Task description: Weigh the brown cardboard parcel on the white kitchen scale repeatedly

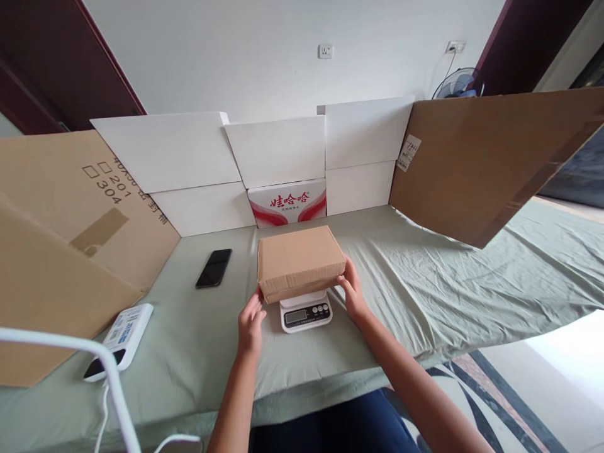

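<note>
2 hands steady a box (pixel 300 262) on a scale (pixel 306 311).

The closed brown box sits on the small white scale in the middle of the table (pixel 425 283), overhanging it on each side, so only the display edge shows in front. The left hand (pixel 250 324) has its fingers spread at the box's near left corner, touching or just beside it; the right hand (pixel 352 290) presses flat against the right end, likely to keep the load centred. Neither hand is closed around the box. 1 black phone (pixel 214 268) lies to the left, well apart, and a white device (pixel 123 333) rests near the table's left edge. White and brown cardboard panels (pixel 278 151) stand behind.
</note>
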`<state>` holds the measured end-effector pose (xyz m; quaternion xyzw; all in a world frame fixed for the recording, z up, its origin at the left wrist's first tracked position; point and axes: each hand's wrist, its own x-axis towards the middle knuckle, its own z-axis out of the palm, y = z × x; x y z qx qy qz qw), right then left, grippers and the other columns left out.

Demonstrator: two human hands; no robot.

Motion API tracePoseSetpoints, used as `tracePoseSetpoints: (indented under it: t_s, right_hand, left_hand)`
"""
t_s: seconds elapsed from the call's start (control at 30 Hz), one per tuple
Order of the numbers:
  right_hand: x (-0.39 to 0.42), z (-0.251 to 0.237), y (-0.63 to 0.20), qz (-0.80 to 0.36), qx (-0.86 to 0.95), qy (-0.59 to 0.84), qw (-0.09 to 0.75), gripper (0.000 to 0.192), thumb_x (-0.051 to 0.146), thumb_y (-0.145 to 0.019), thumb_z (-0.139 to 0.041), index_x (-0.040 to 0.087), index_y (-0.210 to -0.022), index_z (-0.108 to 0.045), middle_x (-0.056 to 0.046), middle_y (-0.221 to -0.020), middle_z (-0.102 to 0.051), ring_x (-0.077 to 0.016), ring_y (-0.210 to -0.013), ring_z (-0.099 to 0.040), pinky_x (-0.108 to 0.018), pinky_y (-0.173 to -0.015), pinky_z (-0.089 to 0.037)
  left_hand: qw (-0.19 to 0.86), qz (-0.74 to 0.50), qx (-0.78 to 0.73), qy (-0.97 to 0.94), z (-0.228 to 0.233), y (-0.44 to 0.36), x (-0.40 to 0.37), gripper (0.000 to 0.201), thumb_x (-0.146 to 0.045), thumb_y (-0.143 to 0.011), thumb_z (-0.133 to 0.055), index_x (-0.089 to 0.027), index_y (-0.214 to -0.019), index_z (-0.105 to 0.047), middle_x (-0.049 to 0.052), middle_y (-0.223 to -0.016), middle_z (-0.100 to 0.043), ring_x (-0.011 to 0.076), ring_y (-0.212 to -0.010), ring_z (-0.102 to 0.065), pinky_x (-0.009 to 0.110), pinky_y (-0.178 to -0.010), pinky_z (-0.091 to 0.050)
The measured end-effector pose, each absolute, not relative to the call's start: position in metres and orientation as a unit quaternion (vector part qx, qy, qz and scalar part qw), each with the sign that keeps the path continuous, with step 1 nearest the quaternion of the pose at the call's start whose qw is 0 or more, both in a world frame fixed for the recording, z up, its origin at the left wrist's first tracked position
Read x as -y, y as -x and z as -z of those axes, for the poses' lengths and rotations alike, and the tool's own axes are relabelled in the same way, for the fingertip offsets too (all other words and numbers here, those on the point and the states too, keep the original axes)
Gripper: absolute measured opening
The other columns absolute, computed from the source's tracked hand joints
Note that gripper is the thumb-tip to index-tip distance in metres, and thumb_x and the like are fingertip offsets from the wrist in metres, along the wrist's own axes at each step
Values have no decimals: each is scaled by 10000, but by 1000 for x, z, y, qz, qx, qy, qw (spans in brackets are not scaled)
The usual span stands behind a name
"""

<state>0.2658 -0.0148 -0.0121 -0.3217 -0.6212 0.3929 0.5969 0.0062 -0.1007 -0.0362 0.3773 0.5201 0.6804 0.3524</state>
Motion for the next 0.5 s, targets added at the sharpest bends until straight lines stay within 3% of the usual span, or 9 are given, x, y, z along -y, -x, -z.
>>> tracePoseSetpoints:
  t_s: [0.2,0.37,0.5]
  right_hand:
    - [13,14,-268,-390,588,364,608,603,532,-953,-518,350,-1518,-417,-55,-1551,-498,-318,-1371,-505,-526,-1148,-409]
    - [14,13,-268,-393,599,355,601,585,536,-954,-511,362,-1507,-432,-42,-1558,-495,-315,-1386,-495,-525,-1162,-401]
    - [15,11,-268,-392,612,340,596,541,547,-956,-499,357,-1463,-495,-38,-1533,-527,-316,-1378,-511,-504,-1149,-423]
  left_hand:
    - [292,-751,-456,-377,34,-5,99,808,-185,-734,-585,-230,-1537,-499,100,-1628,-425,319,-1500,-397,444,-1224,-354]
    - [290,-752,-457,-376,32,-5,97,806,-182,-728,-577,-209,-1531,-508,111,-1614,-444,317,-1499,-399,441,-1228,-350]
    - [321,-719,-489,-376,33,-6,99,758,-234,-716,-599,-174,-1471,-581,131,-1540,-539,346,-1468,-445,472,-1214,-367]
